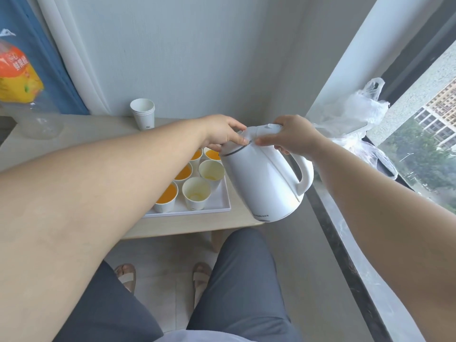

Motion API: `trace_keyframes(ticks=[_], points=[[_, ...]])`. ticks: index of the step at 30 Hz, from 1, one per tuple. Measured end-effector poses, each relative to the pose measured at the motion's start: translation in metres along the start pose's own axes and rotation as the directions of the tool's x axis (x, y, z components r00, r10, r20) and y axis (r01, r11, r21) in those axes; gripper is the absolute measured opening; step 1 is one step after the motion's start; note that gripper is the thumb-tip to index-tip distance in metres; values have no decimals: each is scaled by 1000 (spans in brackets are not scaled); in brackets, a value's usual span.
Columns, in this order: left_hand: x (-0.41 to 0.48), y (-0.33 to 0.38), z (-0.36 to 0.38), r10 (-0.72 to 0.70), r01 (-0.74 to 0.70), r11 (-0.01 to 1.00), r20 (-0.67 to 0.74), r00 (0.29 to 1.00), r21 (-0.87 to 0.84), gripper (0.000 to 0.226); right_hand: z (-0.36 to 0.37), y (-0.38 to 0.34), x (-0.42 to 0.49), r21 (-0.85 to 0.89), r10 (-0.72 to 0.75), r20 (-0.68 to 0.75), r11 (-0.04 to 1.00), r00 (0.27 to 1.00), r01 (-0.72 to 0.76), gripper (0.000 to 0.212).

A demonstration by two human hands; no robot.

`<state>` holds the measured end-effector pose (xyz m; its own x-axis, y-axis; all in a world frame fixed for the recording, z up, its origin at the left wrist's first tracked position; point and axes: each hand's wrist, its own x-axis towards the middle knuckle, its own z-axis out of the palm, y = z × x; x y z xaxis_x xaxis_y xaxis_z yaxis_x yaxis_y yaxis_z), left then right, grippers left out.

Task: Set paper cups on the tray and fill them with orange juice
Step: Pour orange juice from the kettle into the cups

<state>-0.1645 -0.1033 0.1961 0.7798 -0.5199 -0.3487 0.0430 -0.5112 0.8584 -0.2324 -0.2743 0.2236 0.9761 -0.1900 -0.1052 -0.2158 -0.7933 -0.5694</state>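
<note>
- Nearest to me, below the tray's near edge, are my knees in grey trousers [237, 280], with my sandals [202, 275] on the floor between them.
- The tray [217, 208] is white and lies on a pale wooden table [187, 225], close to the table's near right corner.
- At the tray's right side stand two paper cups, the near right cup [196, 193] and the second right cup [212, 171] just behind it. Each holds only a thin yellow film at the bottom.
- Left of those, in the same tray, the filled cups [165, 206] carry orange juice [167, 193] close to the brim. My left forearm hides the rest of the tray.
- The kettle [261, 183] is white and hangs tilted above the tray's right edge. Its spout end points toward the cups and its base swings out past the tray's near right corner, clear of the tray.
- My right hand [291, 138] has its fingers wrapped round the top of the kettle's handle.
- My left hand [222, 132] is above the tray's far right part. Its thumb sits on the front of the lid [256, 134] and its fingers curl over the far side, pinching it.
- Beyond the tray's far edge, a stack of spare cups [143, 114] stands upright on the table.
- Well left of the tray stands a clear bottle [22, 82] with an orange label.
- Right of the tray, past the kettle, a crumpled plastic bag [357, 114] lies on the window ledge.
</note>
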Motion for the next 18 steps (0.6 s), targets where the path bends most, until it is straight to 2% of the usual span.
trace_keyframes(ticks=[18], points=[[9,-20,0,-75,78,994,35,997,-80,53,15,-10,13,-161,16,98,987,995,0,36]])
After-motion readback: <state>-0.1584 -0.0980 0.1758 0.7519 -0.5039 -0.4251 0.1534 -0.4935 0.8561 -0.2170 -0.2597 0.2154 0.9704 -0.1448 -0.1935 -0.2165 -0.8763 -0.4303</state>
